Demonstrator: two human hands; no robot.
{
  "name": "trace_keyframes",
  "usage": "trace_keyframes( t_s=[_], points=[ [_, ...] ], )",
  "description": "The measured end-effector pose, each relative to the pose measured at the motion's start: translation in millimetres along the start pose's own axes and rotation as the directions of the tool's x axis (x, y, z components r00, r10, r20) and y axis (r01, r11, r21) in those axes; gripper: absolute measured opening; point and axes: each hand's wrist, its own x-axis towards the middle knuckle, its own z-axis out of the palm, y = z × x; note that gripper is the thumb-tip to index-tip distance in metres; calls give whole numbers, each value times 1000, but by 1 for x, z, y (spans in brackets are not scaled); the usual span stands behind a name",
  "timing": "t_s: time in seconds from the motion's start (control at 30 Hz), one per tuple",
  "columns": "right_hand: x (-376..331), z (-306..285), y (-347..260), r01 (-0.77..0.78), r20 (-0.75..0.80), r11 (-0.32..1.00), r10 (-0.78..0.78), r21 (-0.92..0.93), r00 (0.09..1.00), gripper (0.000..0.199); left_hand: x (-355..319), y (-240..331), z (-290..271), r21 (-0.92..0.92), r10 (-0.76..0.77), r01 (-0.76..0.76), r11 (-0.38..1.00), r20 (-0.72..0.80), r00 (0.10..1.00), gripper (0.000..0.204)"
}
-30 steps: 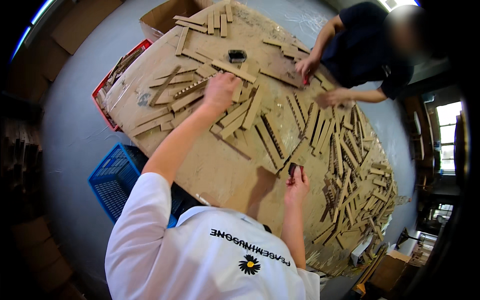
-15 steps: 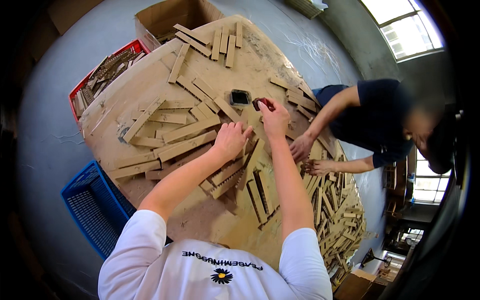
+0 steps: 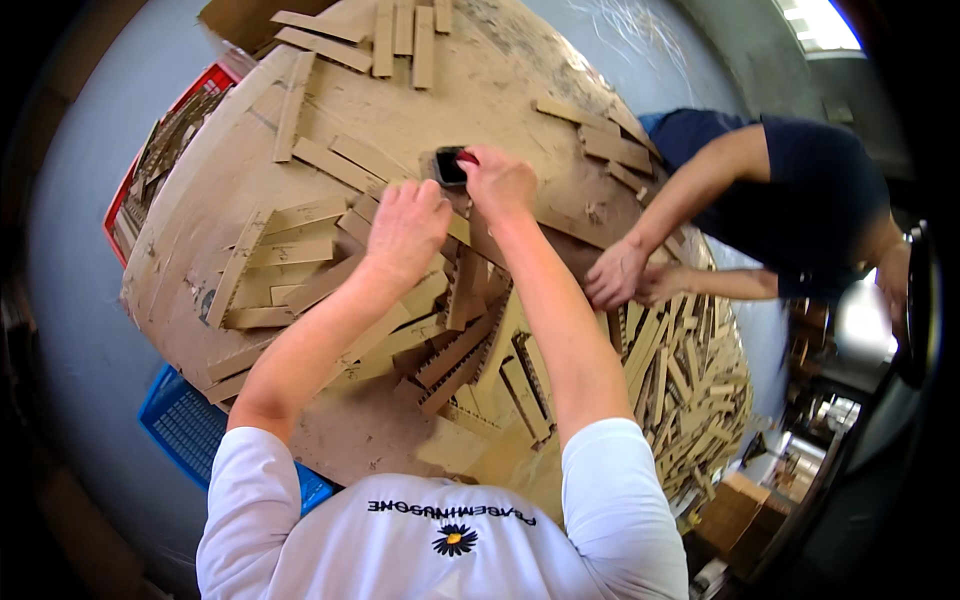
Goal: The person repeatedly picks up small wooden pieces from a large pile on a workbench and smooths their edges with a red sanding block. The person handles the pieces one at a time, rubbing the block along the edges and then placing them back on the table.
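Pinched in my right hand (image 3: 500, 187) is a small red stamp (image 3: 466, 157), held at a small square ink pad (image 3: 451, 174) with a dark inside and pale rim. My fingers partly cover the stamp. Just left of the pad, my left hand (image 3: 408, 228) hovers or rests over brown cardboard strips (image 3: 335, 165), its fingers loosely stretched and apparently holding nothing. More strips with notched edges (image 3: 460, 350) lie in overlapping piles beneath both forearms. Some strips at the left (image 3: 290, 252) bear small dark marks.
Across the right side of the table (image 3: 480, 60), a co-worker's hands (image 3: 617, 275) handle strips beside a large heap (image 3: 690, 400). A red crate (image 3: 118, 215) full of strips stands off the left edge, a blue basket (image 3: 180, 420) nearer me, and a cardboard box (image 3: 235, 22) far left.
My right hand has brought the stamp left and forward to the ink pad. My left hand has shifted left and forward too. The co-worker's hands have drawn closer together.
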Motion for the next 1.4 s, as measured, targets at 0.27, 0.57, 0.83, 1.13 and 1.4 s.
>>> trace_keyframes(
  t_s=[0.27,0.57,0.83,1.13,1.4],
  points=[
    [19,-9,-2,-51,182,957,106,-286,978,20,-77,38,-79,-130,182,-185,974,-41,983,35],
    [-136,-244,-11,-181,37,796,196,577,980,25,-222,192,-45,-738,466,-282,613,49,884,45],
    [-529,-288,54,61,270,-322,870,945,414,17,-283,309,33,-619,753,-523,586,176,634,35],
    [-655,-286,63,83,289,-330,903,940,318,17,-230,374,45,-265,347,-297,917,165,923,47],
    [-711,-295,89,43,234,-265,909,963,346,14,-206,405,61,-61,229,-221,973,303,925,45]
  ],
)
